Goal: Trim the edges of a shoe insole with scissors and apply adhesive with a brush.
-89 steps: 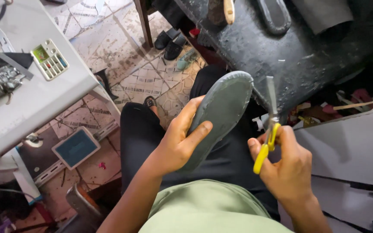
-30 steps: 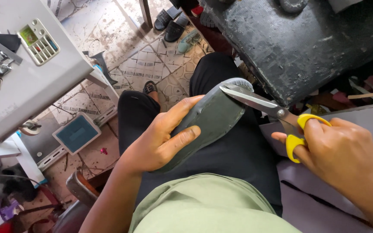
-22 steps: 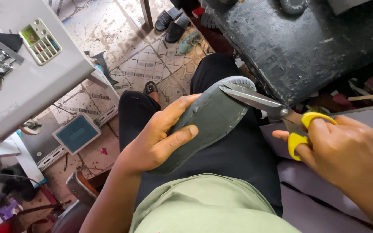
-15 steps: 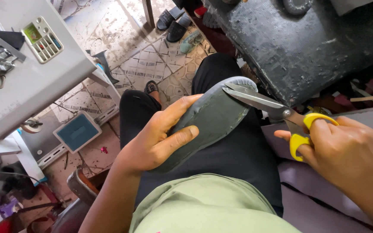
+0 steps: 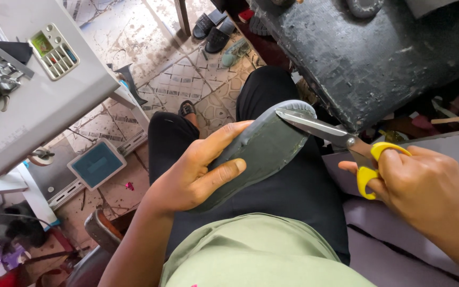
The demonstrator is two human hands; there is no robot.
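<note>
1. Left hand (image 5: 197, 172) closed around the near end of a dark grey shoe sole (image 5: 261, 146); thumb lies along the sole's upper edge, fingers wrap across its flat face. Firm grip, no gap visible between palm and sole.
2. Sole held tilted above the lap, over black trousers (image 5: 288, 196); its rounded far end points away from the body, toward the dark workbench (image 5: 367, 53).
3. Right hand (image 5: 426, 186) closed through the yellow handles of a pair of scissors (image 5: 341, 141). Blades slightly parted, tips touching the rounded far rim of the sole.
4. Edges: workbench corner sits just beside the scissor blades on the far right; little free room there. A grey padded surface (image 5: 452, 146) lies under the right hand.
5. Left of the knees the tiled floor (image 5: 150, 48) is open. A white sewing-machine table (image 5: 43, 106) stands well apart from the left hand, with a pedal (image 5: 96, 165) below it.
6. Dark sandals (image 5: 213, 29) lie on the floor beyond the knees.
</note>
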